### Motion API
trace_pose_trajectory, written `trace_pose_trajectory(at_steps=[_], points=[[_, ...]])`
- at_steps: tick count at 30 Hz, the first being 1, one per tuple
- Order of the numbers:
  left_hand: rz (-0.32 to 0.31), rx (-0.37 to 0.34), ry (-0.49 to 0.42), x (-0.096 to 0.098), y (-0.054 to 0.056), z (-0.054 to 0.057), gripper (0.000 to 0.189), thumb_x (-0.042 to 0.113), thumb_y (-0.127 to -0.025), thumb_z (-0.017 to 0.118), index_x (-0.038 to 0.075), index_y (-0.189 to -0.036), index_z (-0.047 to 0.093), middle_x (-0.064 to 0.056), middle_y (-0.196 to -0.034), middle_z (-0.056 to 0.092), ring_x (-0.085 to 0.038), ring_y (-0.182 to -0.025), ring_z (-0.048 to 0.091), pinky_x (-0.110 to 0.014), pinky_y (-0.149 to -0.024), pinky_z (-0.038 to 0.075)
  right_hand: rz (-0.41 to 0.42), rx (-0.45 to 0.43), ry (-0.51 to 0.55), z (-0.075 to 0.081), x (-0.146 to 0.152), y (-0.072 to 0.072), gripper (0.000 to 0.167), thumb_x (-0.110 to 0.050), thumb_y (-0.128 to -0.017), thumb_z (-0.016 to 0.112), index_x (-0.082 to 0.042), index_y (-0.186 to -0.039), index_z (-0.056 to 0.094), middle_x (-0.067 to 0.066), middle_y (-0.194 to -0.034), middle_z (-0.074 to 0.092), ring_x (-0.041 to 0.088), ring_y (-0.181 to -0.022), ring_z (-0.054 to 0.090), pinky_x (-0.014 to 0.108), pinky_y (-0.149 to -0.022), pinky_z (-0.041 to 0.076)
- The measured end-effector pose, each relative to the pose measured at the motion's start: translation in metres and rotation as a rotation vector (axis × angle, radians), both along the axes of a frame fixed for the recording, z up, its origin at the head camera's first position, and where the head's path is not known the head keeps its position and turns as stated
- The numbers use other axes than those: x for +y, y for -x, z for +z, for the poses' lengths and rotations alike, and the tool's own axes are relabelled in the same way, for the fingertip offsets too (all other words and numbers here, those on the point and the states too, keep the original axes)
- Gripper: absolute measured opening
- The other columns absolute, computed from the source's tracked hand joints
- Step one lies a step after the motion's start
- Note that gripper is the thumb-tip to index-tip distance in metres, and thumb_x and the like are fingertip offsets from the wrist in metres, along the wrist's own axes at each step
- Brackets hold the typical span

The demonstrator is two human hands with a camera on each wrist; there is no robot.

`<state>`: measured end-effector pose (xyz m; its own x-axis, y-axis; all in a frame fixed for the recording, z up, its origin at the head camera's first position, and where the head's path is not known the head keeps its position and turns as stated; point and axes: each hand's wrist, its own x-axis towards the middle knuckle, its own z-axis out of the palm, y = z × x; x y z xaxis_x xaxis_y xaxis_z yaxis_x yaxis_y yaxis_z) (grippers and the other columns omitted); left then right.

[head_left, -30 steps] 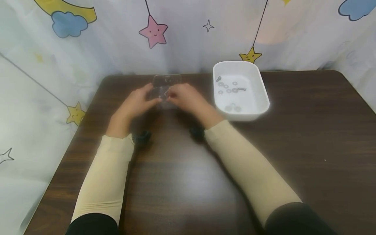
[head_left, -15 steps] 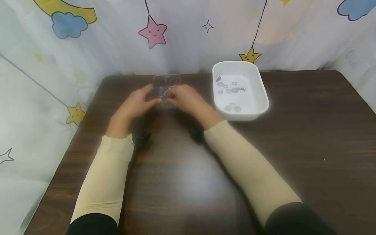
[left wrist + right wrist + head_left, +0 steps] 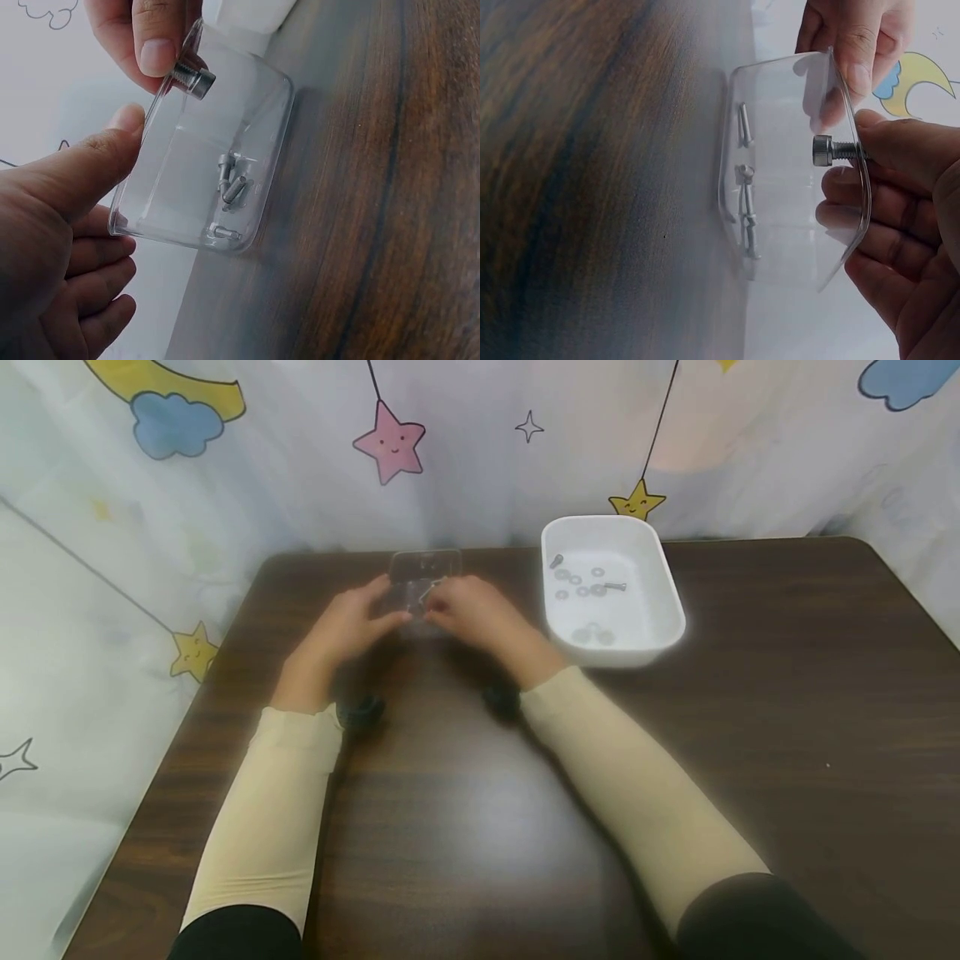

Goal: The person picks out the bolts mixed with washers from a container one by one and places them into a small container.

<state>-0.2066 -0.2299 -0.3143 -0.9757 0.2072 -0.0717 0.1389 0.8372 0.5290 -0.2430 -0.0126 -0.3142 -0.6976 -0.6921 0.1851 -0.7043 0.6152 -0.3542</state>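
Observation:
In the head view a clear plastic box [image 3: 408, 595] sits near the back edge of the table, between both hands. My left hand [image 3: 343, 625] holds the box's left side, its thumb at the near rim in the left wrist view. My right hand [image 3: 480, 614] pinches a socket-head bolt [image 3: 825, 151] by its threaded end. The bolt's head points down inside the box's rim, in both wrist views. Several smaller silver screws [image 3: 226, 176] lie on the box floor. The right fingers hide the tip of the bolt's thread.
Right of the hands stands a white plastic bin [image 3: 660, 610] with several washers [image 3: 583, 592] and two screws [image 3: 615, 587] in it. A dark wooden table [image 3: 787, 693] reaches back to a patterned curtain [image 3: 480, 468]. A tiny white speck lies at the table's right.
Both hands and the box keep nearly the same place. The head view has shifted very slightly.

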Motion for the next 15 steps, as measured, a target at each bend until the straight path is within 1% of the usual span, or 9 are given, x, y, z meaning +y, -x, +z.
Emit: trace_pose_trajectory(at_steps=[15], points=[[-0.002,-0.002,0.007,0.0010,-0.0007,0.0005,0.081,0.052,-0.095,0.058,0.009,-0.156,0.026,-0.012,-0.163,0.022,-0.038,-0.148,0.025,-0.053,-0.122,0.019,0.007,0.005,-0.020,-0.0015,-0.0007,0.0026,0.016,-0.025,-0.095,0.066,-0.013,-0.101,0.075,0.001,-0.101,0.073,0.018,-0.095,0.066,0.032,-0.089,0.053]])
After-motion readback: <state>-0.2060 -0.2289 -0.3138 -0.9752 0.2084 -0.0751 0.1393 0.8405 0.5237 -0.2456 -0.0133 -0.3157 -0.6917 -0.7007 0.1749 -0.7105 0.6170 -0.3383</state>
